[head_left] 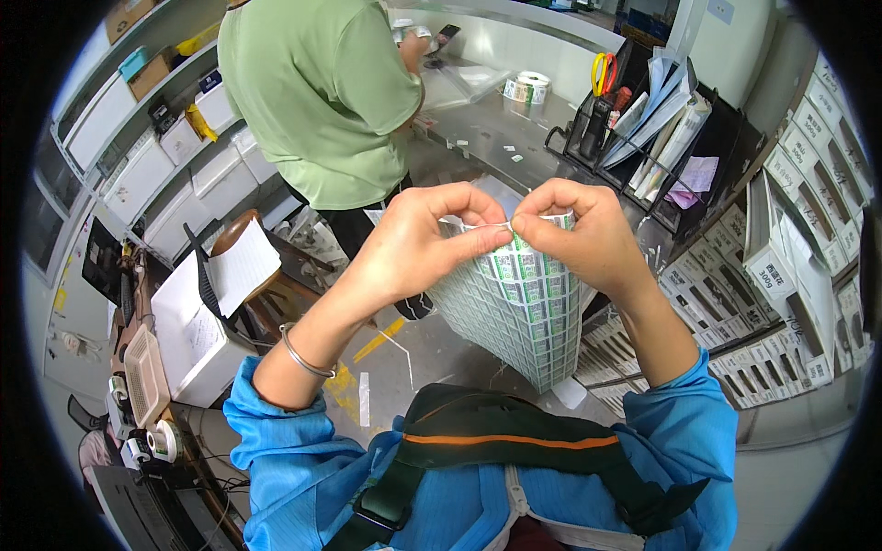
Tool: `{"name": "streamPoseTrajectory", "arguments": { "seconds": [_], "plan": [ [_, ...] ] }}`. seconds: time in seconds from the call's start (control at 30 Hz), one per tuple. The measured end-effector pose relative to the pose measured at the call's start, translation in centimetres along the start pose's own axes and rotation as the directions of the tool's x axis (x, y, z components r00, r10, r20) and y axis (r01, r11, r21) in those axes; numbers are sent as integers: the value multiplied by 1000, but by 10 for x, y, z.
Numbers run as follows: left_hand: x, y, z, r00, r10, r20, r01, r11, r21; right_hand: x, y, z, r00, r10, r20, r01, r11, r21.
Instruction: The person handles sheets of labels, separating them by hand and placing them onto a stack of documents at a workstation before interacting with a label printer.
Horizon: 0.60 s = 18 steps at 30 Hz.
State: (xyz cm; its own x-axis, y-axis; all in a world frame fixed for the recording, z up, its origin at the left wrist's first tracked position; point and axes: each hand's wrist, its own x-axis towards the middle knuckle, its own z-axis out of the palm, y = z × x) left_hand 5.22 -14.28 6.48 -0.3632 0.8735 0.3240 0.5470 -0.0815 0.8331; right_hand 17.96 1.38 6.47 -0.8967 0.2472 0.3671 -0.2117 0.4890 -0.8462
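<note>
Between my hands hangs a long sheet of small labels (pixel 519 308), white with green print in a grid. It drops from my fingers toward the floor. My left hand (pixel 427 228) pinches the sheet's top edge between thumb and forefinger. Close beside it, my right hand (pixel 581 230) pinches the same edge, the two thumbs nearly meeting. Whether the sheet is being torn or only held there, I cannot tell.
A person in a green shirt (pixel 317 101) stands ahead at a metal counter (pixel 482 138). On it are a label roll (pixel 526 88) and a black file rack (pixel 675 207) with scissors (pixel 604 73). Labelled drawers (pixel 735 303) line the right; papers (pixel 242 266) and a beige basket (pixel 147 376) sit left.
</note>
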Motion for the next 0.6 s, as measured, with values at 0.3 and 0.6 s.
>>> {"name": "streamPoseTrajectory", "arguments": {
  "seconds": [0.3,0.6],
  "plan": [
    [-4,-15,7,917,370,-150,-318,904,285,1,3,9,991,112,-79,-105,990,89],
    [-2,-10,-17,988,153,-22,-147,973,178,3,5,-15,966,234,108,-257,906,336]
  ]
}}
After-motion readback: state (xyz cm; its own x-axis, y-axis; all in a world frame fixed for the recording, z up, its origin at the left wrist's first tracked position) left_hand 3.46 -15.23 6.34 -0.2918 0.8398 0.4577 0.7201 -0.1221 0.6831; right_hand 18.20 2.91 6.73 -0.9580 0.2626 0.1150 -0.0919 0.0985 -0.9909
